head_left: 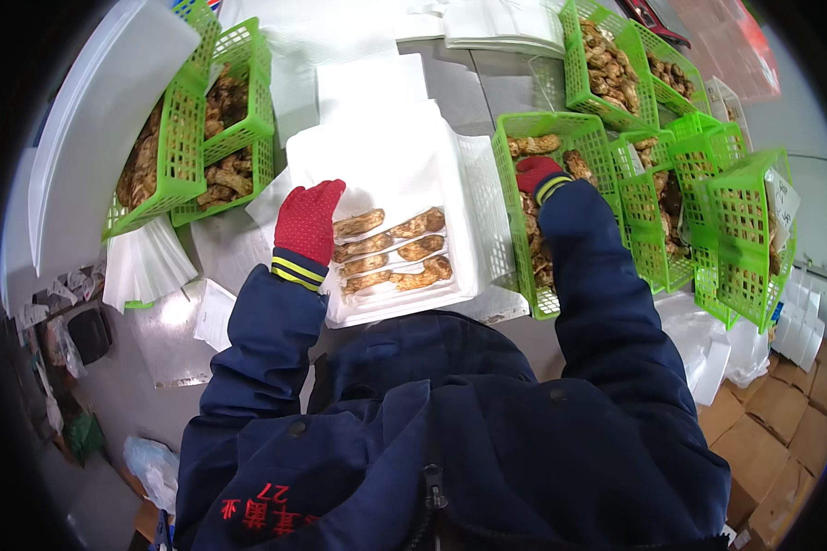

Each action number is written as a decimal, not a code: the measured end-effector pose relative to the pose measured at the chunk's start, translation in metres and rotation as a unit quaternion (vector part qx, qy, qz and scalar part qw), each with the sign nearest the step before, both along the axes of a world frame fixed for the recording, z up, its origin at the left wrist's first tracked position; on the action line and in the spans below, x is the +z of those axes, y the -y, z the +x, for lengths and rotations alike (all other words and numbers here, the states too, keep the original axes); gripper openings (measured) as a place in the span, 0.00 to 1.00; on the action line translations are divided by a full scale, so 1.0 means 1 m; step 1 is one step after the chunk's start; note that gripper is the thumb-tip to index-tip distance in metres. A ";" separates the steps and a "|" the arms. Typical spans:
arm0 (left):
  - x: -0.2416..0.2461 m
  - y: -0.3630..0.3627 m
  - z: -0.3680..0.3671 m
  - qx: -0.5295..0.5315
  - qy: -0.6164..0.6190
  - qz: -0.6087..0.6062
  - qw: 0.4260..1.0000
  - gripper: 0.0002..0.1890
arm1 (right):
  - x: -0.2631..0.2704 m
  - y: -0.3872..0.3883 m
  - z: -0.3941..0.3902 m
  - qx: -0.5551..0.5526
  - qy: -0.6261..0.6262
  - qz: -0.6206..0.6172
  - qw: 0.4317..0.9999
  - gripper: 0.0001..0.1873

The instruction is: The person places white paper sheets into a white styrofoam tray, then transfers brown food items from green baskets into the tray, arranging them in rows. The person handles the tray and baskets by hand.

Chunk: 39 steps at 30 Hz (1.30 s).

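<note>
My left hand (308,219), in a red dotted glove, rests at the left rim of a white foam box (458,241). Its fingers point away from me, and whether they grip the rim is unclear. Inside the box, pale brown matsutake-like mushrooms (417,224) lie in two columns on white lining, with thin white strips between rows. The far part of the box shows only white lining. My right hand (537,172), also red-gloved, reaches into a green plastic basket (558,124) among mushrooms (579,167). Its fingertips are hidden, so any hold cannot be seen.
More green baskets of mushrooms (610,65) stand at the right, and others (186,138) at the left. White sheets (503,24) are stacked at the back. A foam panel (110,103) leans at far left. Cardboard boxes (758,441) cover the floor at lower right.
</note>
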<state>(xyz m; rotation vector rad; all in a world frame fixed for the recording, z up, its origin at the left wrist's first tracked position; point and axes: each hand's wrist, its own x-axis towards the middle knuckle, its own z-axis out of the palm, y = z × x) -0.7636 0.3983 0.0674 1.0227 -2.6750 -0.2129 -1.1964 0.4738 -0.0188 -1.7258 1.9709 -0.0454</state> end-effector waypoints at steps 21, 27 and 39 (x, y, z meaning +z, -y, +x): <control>-0.024 -0.032 -0.030 0.045 0.156 0.057 0.985 0.08 | 0.084 0.042 0.209 0.279 -0.096 -0.082 0.952 0.10; -0.016 -0.031 -0.031 0.035 0.192 0.055 0.979 0.08 | 0.089 0.048 0.210 0.315 -0.112 -0.025 0.942 0.08; -0.024 0.017 -0.038 0.057 0.106 0.019 0.993 0.10 | 0.075 0.069 0.206 0.238 -0.175 -0.113 0.949 0.08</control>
